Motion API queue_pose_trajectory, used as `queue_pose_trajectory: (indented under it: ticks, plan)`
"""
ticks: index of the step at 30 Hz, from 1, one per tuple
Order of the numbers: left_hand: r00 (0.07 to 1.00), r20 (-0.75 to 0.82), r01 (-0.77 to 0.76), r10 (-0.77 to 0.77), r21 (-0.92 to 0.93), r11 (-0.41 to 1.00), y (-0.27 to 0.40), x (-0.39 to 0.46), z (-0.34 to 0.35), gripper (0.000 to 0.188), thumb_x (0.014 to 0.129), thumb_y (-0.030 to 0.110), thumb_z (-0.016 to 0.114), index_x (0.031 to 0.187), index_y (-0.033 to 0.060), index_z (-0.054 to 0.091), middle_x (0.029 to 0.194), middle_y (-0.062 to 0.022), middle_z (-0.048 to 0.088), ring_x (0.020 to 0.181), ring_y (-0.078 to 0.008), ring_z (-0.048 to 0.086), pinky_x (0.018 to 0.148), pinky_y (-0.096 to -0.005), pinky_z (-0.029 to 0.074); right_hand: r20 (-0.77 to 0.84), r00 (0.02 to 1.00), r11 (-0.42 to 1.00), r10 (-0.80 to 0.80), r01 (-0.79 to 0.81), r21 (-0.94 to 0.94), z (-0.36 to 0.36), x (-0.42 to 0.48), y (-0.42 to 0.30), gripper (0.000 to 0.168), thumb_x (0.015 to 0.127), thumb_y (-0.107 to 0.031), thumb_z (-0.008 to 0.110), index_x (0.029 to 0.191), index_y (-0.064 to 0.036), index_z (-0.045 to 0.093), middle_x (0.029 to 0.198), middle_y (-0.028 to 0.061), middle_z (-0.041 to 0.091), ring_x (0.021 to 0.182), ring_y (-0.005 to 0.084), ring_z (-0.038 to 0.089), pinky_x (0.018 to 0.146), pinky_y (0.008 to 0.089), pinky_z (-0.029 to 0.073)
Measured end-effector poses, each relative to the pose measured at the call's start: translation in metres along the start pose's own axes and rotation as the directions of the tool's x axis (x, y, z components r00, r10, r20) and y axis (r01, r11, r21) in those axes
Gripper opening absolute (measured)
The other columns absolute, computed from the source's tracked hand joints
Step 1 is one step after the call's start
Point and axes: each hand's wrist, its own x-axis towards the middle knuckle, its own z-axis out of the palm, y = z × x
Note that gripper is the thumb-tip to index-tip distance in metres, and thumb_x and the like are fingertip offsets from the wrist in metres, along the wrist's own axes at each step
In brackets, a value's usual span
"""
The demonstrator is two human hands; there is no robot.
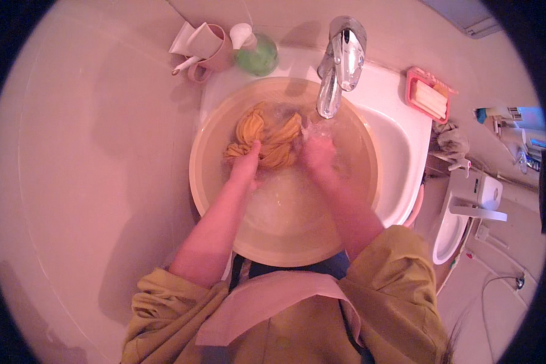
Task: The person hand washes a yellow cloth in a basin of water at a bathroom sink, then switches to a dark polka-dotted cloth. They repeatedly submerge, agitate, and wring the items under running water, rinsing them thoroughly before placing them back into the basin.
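Observation:
A wet mustard-yellow cloth (275,152) lies bunched in the water of a wide round plastic basin (295,255). My left hand (246,164) grips its near left side, thumb on top and fingers mostly hidden under the cloth and water. To the right of the cloth, my right hand (319,154) is in the basin just below the spout of the chrome faucet (330,98). Water splashes over that hand, and blur hides whether its fingers hold anything. The water around both hands looks cloudy.
The basin rests on a white washbasin (405,182). Behind it stand a green pump bottle (257,57) and a pink mug (220,57) holding tubes. A red soap dish (409,91) sits at the back right. A toilet (448,243) is farther right; a wall rises at left.

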Motion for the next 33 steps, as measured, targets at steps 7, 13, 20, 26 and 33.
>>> queue_pose_trajectory:
  ticks: [7, 13, 20, 26, 33]
  plan:
    - [0.874, 0.483, 0.229, -0.048, -0.324, 0.918, 0.009, 0.002, -0.027, 0.068, 0.076, 0.060, 0.046, 0.120, 0.0081, 0.043, 0.106, -0.0147, 0.055, 0.092, -0.0286, 0.055, 0.082, -0.0494, 0.042, -0.316, 0.848, 0.668, -0.425, 0.529, 0.523, -0.009, -0.123, -0.077, 0.021, 0.063, -0.015, 0.064, 0.077, 0.000, 0.060, 0.094, 0.0222, 0.052, 0.091, 0.0351, 0.050, 0.081, 0.0448, 0.041]
    - [0.922, 0.346, 0.012, 0.175, -0.476, 0.879, -0.006, -0.019, 0.014, 0.041, 0.086, 0.040, 0.044, 0.111, 0.0075, 0.048, 0.103, -0.0089, 0.055, 0.087, -0.0201, 0.057, 0.077, -0.0378, 0.049, -0.138, 0.977, 0.685, -0.165, 0.214, 0.696, -0.020, -0.066, -0.080, 0.025, 0.066, -0.024, 0.063, 0.071, -0.001, 0.056, 0.091, 0.0207, 0.050, 0.087, 0.0357, 0.047, 0.078, 0.0461, 0.036]
    - [0.821, 0.399, -0.119, 0.408, -0.581, 0.805, -0.017, 0.007, -0.006, 0.033, 0.088, 0.035, 0.039, 0.108, 0.0102, 0.049, 0.104, -0.0052, 0.054, 0.091, -0.0192, 0.055, 0.078, -0.0376, 0.047, -0.600, 0.745, 0.656, -0.291, 0.612, 0.442, -0.007, -0.107, -0.087, 0.022, 0.069, -0.016, 0.057, 0.082, 0.001, 0.052, 0.086, 0.0213, 0.052, 0.083, 0.0332, 0.051, 0.071, 0.0417, 0.041]
    - [0.949, 0.277, 0.004, 0.148, -0.481, 0.877, 0.007, -0.053, 0.045, 0.035, 0.088, 0.032, 0.041, 0.115, 0.0095, 0.045, 0.113, -0.0040, 0.051, 0.102, -0.0183, 0.051, 0.086, -0.0343, 0.043, -0.316, 0.948, 0.607, -0.046, 0.278, 0.744, -0.013, -0.014, -0.020, 0.018, 0.073, -0.016, 0.055, 0.081, 0.000, 0.052, 0.078, 0.0189, 0.054, 0.078, 0.0343, 0.054, 0.070, 0.0413, 0.044]
    - [0.957, -0.099, -0.285, 0.271, -0.165, 0.944, -0.007, -0.021, 0.007, 0.040, 0.083, 0.022, 0.053, 0.118, 0.0080, 0.041, 0.111, -0.0043, 0.051, 0.096, -0.0170, 0.052, 0.081, -0.0313, 0.043, -0.379, 0.925, 0.953, -0.041, 0.150, 0.262, -0.011, -0.008, 0.017, 0.034, 0.076, -0.021, 0.054, 0.105, -0.005, 0.046, 0.103, 0.0214, 0.045, 0.088, 0.0383, 0.052, 0.077, 0.0443, 0.044]
